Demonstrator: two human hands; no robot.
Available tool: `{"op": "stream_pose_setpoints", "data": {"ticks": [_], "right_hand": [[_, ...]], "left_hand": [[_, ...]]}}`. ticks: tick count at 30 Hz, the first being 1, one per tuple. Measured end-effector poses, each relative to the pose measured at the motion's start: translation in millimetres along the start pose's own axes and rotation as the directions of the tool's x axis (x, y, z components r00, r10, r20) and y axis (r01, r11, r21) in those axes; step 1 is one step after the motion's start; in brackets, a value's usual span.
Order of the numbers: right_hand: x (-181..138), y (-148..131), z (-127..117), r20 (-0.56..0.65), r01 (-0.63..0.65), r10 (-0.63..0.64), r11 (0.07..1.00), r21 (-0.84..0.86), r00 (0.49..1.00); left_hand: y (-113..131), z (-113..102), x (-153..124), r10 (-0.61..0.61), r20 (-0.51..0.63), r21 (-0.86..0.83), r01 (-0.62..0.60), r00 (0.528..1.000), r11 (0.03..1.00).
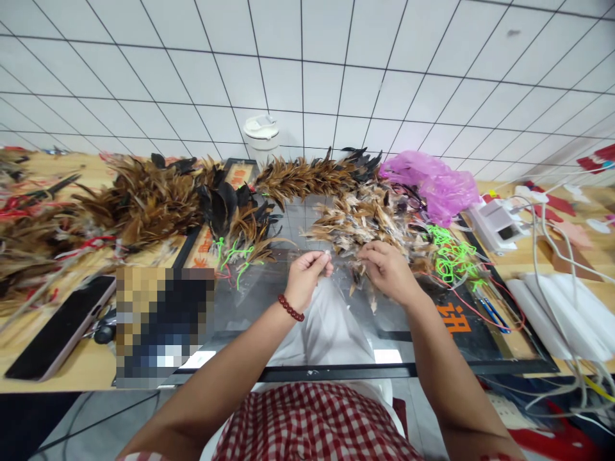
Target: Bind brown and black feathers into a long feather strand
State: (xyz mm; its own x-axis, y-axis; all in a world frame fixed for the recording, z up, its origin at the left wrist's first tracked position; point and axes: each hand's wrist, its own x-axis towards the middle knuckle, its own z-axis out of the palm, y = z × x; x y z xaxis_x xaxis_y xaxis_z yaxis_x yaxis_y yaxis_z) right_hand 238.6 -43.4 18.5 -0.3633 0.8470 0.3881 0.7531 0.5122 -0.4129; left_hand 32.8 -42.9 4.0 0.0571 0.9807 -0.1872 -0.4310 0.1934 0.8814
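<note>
My left hand, a red bead bracelet on its wrist, is closed in a pinch above a clear glass panel. A tiny pale bit shows at its fingertips, too small to name. To the right, my right hand reaches into the near edge of a pile of light brown and white feathers, thumb and fingers pressed together on a feather. Between the hands there is a gap. A bundle of dark and brown feathers with bright green ties lies to the left of my hands.
A long brown feather strip runs along the back, near a white lidded container. More feathers and a phone lie left. Right are a pink plastic bag, green cord, pens and white cables.
</note>
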Motion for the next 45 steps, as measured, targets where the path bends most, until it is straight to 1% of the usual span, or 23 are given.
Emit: {"op": "stream_pose_setpoints", "data": {"ticks": [2,5,6,8,11,13,14,16,18,19,20,21,22,24,26,30,35,38,39,41,43,45], "right_hand": [[-2.4,1.4,-6.0,0.117,0.066,-0.07,0.997,0.035,0.991],[-5.3,1.2,-11.4,0.293,0.109,-0.142,0.986,0.127,0.945],[-5.8,1.1,-12.0,0.331,0.106,-0.147,0.985,0.137,0.932],[-5.6,1.0,-12.4,0.356,0.095,-0.133,0.988,0.121,0.925],[-2.9,-0.1,-13.6,0.336,0.1,-0.146,0.984,0.15,0.931],[-0.9,-2.6,-14.7,0.283,0.072,-0.139,0.97,0.234,0.949],[-0.2,-4.6,-14.3,0.256,0.035,-0.114,0.955,0.295,0.96],[0.3,-9.5,-10.2,0.21,-0.08,-0.017,0.894,0.441,0.978],[0.3,-15.1,-1.1,0.19,-0.186,0.09,0.788,0.586,0.978],[0.4,-17.9,4.7,0.18,-0.219,0.133,0.733,0.644,0.975],[0.6,-20.6,10.7,0.166,-0.234,0.165,0.691,0.684,0.972],[1.0,-23.1,16.3,0.138,-0.233,0.192,0.672,0.703,0.972],[1.4,-25.3,21.1,0.097,-0.218,0.212,0.682,0.699,0.972],[2.4,-29.0,27.0,-0.014,-0.158,0.217,0.753,0.639,0.976],[2.8,-31.6,28.7,-0.099,-0.087,0.173,0.82,0.566,0.98],[2.0,-35.4,27.2,-0.162,-0.003,0.097,0.867,0.498,0.982],[2.3,-31.0,22.8,-0.197,0.003,0.085,0.912,0.409,0.977],[2.1,-17.6,15.8,-0.233,-0.033,0.095,0.966,0.256,0.968],[1.5,-12.5,13.0,-0.223,-0.052,0.092,0.983,0.178,0.97],[-0.2,-4.3,8.4,-0.155,-0.087,0.086,0.996,-0.001,0.984],[-2.0,-0.5,6.3,-0.056,-0.101,0.093,0.982,-0.159,0.994],[-3.2,-1.3,6.9,0.03,-0.092,0.103,0.963,-0.254,0.994]], "left_hand": [[-0.7,-0.6,0.5,0.007,-0.003,0.009,-0.007,1.0,1.0],[-2.2,-1.6,1.2,0.009,-0.008,0.021,-0.009,1.0,1.0],[-2.6,-1.9,1.4,0.01,-0.008,0.026,-0.009,1.0,1.0],[-3.0,-2.2,1.7,0.012,-0.01,0.03,-0.012,1.0,0.999],[-2.0,-1.5,1.2,0.015,-0.007,0.014,-0.015,1.0,1.0],[-0.6,-0.3,-0.2,-0.001,0.006,-0.005,0.001,1.0,1.0],[0.1,0.3,-1.2,-0.019,0.017,-0.02,0.019,1.0,1.0],[1.1,1.8,-3.5,-0.081,0.045,-0.048,0.083,0.996,0.995],[1.8,3.2,-5.8,-0.152,0.062,-0.059,0.156,0.986,0.986],[2.1,3.9,-6.8,-0.181,0.065,-0.054,0.185,0.981,0.981],[2.6,4.5,-7.7,-0.204,0.068,-0.042,0.207,0.977,0.977],[3.2,5.1,-8.4,-0.22,0.071,-0.03,0.223,0.973,0.974],[3.8,5.5,-8.9,-0.231,0.074,-0.02,0.233,0.97,0.972],[5.2,6.0,-9.5,-0.244,0.085,-0.006,0.245,0.966,0.969],[5.8,5.6,-9.6,-0.244,0.103,0.007,0.245,0.964,0.97],[3.9,2.4,-8.2,-0.225,0.146,0.067,0.217,0.963,0.974],[1.7,-1.7,-5.3,-0.234,0.209,0.203,0.192,0.95,0.96],[1.2,-1.8,-3.6,-0.183,0.167,0.164,0.156,0.969,0.974],[0.9,-1.7,-2.9,-0.16,0.136,0.135,0.142,0.978,0.981],[0.4,-1.8,-1.2,-0.119,0.07,0.081,0.113,0.99,0.99],[0.0,-2.3,0.4,-0.089,0.014,0.046,0.088,0.996,0.995],[-0.3,-3.0,1.7,-0.072,-0.019,0.028,0.072,0.997,0.997]]}}
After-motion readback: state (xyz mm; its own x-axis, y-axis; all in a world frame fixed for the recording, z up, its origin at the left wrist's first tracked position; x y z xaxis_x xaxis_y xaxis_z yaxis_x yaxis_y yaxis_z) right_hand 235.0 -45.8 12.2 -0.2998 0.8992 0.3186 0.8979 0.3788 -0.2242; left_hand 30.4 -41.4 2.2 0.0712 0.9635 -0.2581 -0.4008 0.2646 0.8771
